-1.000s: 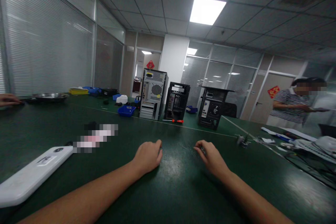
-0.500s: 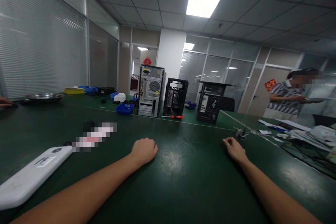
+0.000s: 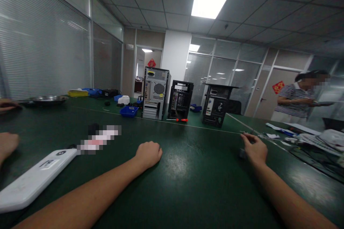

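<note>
Now: L hand [image 3: 148,154] curled in a loose fist, holds nothing, resting on green table [image 3: 188,186]. R hand [image 3: 255,149] reaches out, fingers narrowed over small grey part [image 3: 242,154] just under its palm; grip unclear. Step, I'd judge: picking it up. Next needs firm pinch.

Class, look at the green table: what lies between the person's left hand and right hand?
In the head view, only bare green table lies between the left hand and the right hand; nothing rests on that stretch.
</note>
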`<action>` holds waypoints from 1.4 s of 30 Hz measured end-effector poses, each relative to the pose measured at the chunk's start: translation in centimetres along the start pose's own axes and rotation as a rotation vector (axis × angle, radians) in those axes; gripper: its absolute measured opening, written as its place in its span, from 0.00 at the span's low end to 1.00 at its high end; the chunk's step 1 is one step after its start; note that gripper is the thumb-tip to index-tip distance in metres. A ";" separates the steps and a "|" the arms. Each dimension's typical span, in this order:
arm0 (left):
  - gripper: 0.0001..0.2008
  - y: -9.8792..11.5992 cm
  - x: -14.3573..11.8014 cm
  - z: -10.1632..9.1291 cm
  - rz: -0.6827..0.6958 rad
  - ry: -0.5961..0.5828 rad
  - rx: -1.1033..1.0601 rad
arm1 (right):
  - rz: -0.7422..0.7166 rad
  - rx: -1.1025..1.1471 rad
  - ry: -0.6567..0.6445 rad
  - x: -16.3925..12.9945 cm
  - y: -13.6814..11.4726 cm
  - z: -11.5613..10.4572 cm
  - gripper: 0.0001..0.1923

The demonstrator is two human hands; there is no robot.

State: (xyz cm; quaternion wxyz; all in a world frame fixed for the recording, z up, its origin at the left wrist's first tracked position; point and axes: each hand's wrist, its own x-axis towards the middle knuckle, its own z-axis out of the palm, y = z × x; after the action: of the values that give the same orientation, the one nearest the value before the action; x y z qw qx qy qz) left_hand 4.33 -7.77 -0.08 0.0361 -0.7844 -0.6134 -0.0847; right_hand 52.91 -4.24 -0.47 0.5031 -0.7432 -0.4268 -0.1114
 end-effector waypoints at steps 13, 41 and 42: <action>0.23 0.0 -0.1 -0.2 0.005 -0.036 -0.048 | -0.224 -0.114 -0.043 -1.9 3.6 -2.1 0.26; 0.23 0.2 -0.2 -0.2 0.002 -0.024 -0.011 | -0.389 -0.134 -0.310 -3.9 1.0 -1.8 0.22; 0.23 0.2 -0.2 -0.3 0.002 -0.026 -0.013 | -0.399 -0.130 -0.278 -3.9 1.0 -1.8 0.23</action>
State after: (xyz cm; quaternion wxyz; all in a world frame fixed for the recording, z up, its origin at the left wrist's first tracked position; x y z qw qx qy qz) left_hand 4.41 -8.09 0.18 0.0231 -0.7862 -0.6125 -0.0787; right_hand 51.76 -7.88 -2.63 0.3589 -0.6832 -0.6220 -0.1322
